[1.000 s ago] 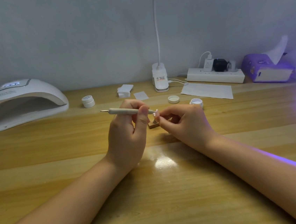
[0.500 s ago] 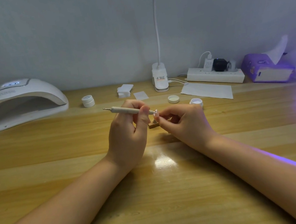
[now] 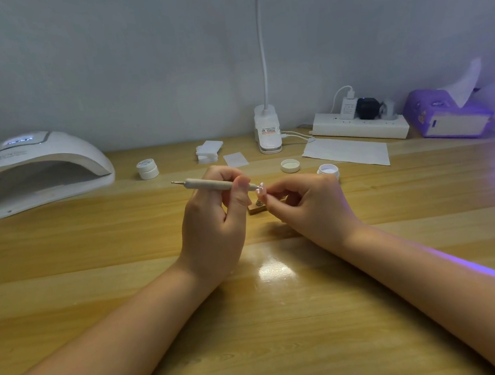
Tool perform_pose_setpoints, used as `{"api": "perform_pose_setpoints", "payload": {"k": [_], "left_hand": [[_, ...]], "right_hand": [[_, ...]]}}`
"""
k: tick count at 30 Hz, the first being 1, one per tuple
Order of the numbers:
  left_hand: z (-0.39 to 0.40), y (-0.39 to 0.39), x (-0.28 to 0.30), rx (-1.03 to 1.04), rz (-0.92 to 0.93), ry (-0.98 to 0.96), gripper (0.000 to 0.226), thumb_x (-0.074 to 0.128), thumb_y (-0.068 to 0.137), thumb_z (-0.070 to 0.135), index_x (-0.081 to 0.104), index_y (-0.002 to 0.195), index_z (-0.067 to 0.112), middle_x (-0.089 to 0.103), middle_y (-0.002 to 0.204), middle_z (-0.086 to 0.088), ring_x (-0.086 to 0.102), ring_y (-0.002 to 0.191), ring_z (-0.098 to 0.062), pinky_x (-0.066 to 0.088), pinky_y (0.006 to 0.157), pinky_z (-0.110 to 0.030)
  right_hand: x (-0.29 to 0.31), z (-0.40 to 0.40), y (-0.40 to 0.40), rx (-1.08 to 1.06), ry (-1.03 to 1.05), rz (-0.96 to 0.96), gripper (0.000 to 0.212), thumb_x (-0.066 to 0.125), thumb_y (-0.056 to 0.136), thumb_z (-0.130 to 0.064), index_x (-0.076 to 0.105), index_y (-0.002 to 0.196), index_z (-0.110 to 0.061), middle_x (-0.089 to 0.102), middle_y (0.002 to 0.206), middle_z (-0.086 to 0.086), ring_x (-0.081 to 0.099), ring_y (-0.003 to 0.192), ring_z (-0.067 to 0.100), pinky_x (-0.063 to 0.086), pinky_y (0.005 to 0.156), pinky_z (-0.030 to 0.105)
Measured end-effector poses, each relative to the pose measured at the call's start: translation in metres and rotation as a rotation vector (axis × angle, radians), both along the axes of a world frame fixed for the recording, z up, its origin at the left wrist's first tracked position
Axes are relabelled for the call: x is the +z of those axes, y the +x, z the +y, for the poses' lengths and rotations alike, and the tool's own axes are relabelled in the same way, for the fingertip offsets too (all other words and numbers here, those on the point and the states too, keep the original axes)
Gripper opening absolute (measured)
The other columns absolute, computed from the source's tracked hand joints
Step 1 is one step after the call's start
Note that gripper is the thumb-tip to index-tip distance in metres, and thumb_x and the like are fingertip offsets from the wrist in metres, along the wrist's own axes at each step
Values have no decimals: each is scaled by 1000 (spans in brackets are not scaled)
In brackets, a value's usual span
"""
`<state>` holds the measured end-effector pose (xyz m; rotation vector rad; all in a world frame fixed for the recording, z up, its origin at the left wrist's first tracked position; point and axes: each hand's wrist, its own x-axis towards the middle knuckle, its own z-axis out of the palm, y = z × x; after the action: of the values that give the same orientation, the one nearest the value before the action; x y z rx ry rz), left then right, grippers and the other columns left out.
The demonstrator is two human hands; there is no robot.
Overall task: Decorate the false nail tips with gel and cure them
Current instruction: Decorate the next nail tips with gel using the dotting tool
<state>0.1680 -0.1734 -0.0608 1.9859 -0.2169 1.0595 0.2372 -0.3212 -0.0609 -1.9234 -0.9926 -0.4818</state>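
Dotting pen [image 3: 212,184] end slightly higher than before, tip at nail tip [image 3: 261,187].

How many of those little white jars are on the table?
2. A closed jar stands beside the nail lamp; an open jar sits behind the right hand, its lid lying left of it. Others may be hidden.

Nail lamp [image 3: 33,170] far left on surface [image 3: 94,249]; closed jar [image 3: 147,169] right of it; power strip [image 3: 359,128], tissue box [image 3: 446,117] back right.

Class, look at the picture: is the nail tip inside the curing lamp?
No. The nail tip is at the right hand, apart from the curing lamp.
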Motion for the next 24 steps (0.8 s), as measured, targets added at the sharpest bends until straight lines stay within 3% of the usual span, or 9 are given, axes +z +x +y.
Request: {"api": "perform_pose_setpoints", "payload": {"k": [7,10,15,19,24], "left_hand": [[0,0,0,-12,-10,2,16,44,97,31,54,92,18,60,71,4,57,62,-12,42,54,-15],[0,0,0,-6,3,-4,18,44,97,35,53,92,21,60,70,1,58,62,-16,45,53,-27],[0,0,1,-2,-9,-3,18,44,97,33,54,91,20,60,69,0,58,61,-17,46,53,-29],[0,1,1,-10,-12,-10,17,45,97,31,54,92,18,60,70,2,56,60,-14,42,52,-18],[0,1,0,-10,4,-10,19,45,97,32,54,92,17,60,70,1,56,60,-15,43,52,-21]], "right_hand": [[0,0,0,-3,-2,3,11,70,86,-14,77,94,-9,74,81,1,67,68,13,56,65,38],[0,0,0,-7,-2,1,11,70,86,-15,77,93,-9,74,80,1,67,68,14,56,65,38],[1,0,0,-14,-4,-17,10,70,87,-15,77,91,-9,74,78,0,66,66,13,55,63,36],[1,1,0,-16,3,-16,10,70,87,-15,77,90,-9,73,77,-1,65,64,12,55,62,35],[0,1,1,-5,4,-3,10,70,86,-15,77,92,-8,74,79,0,66,66,13,56,63,36]]}}
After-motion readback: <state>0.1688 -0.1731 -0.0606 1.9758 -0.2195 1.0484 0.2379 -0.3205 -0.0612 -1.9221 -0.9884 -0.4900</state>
